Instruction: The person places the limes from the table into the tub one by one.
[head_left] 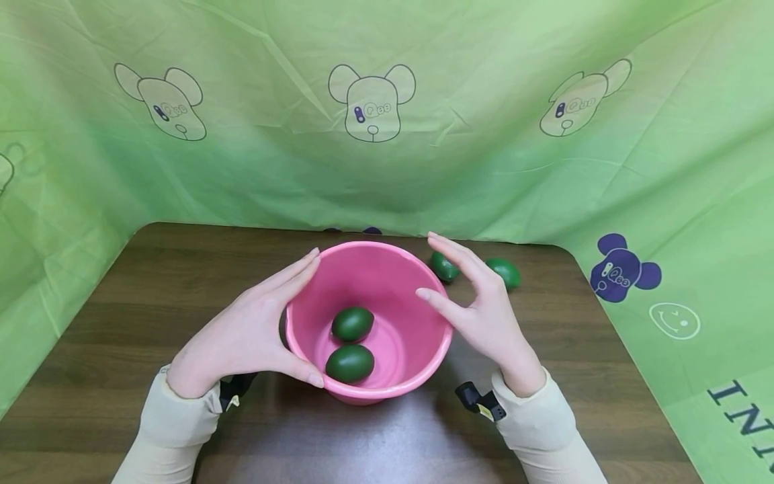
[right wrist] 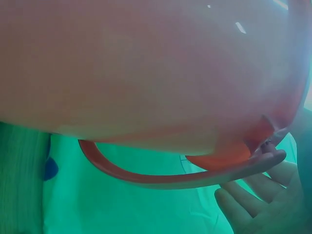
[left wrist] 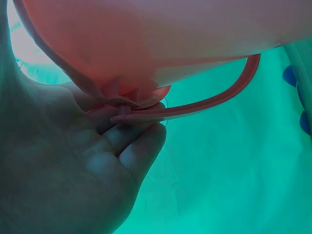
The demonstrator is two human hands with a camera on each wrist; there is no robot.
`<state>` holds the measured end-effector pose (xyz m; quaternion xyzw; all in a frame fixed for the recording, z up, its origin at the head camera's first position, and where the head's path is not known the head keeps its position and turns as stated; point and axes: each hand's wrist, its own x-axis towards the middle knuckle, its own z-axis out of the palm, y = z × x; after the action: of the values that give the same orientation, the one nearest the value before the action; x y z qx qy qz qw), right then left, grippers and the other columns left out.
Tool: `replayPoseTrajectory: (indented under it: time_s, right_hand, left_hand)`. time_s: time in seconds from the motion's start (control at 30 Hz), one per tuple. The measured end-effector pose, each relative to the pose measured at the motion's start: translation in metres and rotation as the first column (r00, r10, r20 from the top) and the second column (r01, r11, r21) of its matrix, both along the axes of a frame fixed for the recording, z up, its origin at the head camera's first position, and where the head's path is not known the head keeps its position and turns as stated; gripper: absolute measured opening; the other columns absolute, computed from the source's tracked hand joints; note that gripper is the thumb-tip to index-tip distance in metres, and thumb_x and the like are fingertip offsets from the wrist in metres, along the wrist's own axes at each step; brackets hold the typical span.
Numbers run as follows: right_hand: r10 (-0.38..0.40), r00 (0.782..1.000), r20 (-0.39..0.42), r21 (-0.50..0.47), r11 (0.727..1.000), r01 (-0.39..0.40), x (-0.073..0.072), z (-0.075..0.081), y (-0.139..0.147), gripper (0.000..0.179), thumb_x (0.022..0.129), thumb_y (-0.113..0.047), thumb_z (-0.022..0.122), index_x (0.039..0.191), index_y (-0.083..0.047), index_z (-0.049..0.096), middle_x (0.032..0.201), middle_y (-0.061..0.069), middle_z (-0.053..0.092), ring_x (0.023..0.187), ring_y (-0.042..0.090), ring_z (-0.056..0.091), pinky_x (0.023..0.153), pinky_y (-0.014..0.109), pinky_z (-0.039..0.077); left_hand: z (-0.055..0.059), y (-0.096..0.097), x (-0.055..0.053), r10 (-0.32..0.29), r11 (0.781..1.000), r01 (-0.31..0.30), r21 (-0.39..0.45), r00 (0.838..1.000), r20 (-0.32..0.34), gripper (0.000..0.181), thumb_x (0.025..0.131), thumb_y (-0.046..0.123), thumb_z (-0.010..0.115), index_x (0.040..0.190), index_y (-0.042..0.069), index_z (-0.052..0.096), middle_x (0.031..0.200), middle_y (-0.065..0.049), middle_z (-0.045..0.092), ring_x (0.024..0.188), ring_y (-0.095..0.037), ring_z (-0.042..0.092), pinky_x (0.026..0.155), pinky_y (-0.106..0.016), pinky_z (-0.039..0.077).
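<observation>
A pink bucket [head_left: 417, 323] stands on the table, and two dark green oval fruits lie inside it, one fruit [head_left: 353, 324] behind the other fruit [head_left: 350, 363]. My left hand [head_left: 242, 336] spreads round the bucket's left side, thumb along the near rim and fingertips at the far rim. In the left wrist view its fingers lie beside the pivot of the pink handle [left wrist: 209, 105]. On the other side my right hand [head_left: 486, 312] is spread, its thumb over the right rim. Its fingers [right wrist: 239, 202] show behind the handle [right wrist: 161, 181], extended and apart.
Two more green fruits lie behind my right hand: one fruit [head_left: 444, 267] beside the bucket, another fruit [head_left: 504, 273] farther right. The brown wooden table [head_left: 151, 289] ends against a green printed cloth [head_left: 272, 148] at the back and sides.
</observation>
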<state>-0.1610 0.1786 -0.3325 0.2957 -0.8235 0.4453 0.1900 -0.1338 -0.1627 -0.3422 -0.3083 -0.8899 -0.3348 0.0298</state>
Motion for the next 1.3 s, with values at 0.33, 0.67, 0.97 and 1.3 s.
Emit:
replayPoseTrajectory:
  time_s: [0.33,0.67,0.97,1.3]
  right_hand:
    - [-0.009,1.0,0.014,-0.029,1.0,0.009,0.016,0.026,-0.008,0.066,0.081,0.008,0.081,0.142,-0.003,0.059,0.148,0.012,0.053,0.139,0.024,0.046,0.114,0.034,0.035]
    - [-0.012,1.0,-0.01,-0.058,0.998,0.012,0.015,0.028,-0.004,0.063,0.08,0.016,0.077,0.139,0.003,0.059,0.145,0.019,0.054,0.137,0.029,0.048,0.112,0.031,0.037]
    - [-0.045,0.998,0.038,-0.078,0.996,0.047,0.013,0.024,0.003,0.064,0.085,0.013,0.074,0.144,-0.001,0.056,0.149,0.015,0.052,0.138,0.022,0.048,0.107,0.025,0.039]
    - [-0.082,0.995,0.055,-0.097,0.992,0.087,0.007,0.02,0.009,0.061,0.087,0.012,0.073,0.144,0.0,0.056,0.149,0.017,0.052,0.138,0.023,0.047,0.11,0.029,0.039]
  left_hand:
    - [0.001,0.0,-0.001,0.001,1.0,-0.001,0.001,1.0,0.003,0.142,0.052,0.081,0.083,0.164,0.019,0.02,0.168,0.014,0.01,0.15,-0.012,0.021,0.113,-0.042,0.036]
    - [0.0,-0.001,0.0,0.005,1.0,-0.005,-0.006,1.0,0.001,0.142,0.053,0.082,0.082,0.164,0.02,0.02,0.168,0.014,0.01,0.15,-0.012,0.022,0.113,-0.042,0.036]
    - [0.001,-0.001,0.0,0.002,1.0,-0.002,-0.011,1.0,0.002,0.141,0.054,0.082,0.082,0.164,0.018,0.02,0.168,0.014,0.01,0.15,-0.012,0.021,0.113,-0.042,0.036]
    - [0.0,-0.001,0.0,0.004,1.0,-0.004,-0.017,1.0,-0.003,0.142,0.053,0.082,0.082,0.164,0.018,0.02,0.168,0.014,0.009,0.15,-0.012,0.02,0.113,-0.042,0.036]
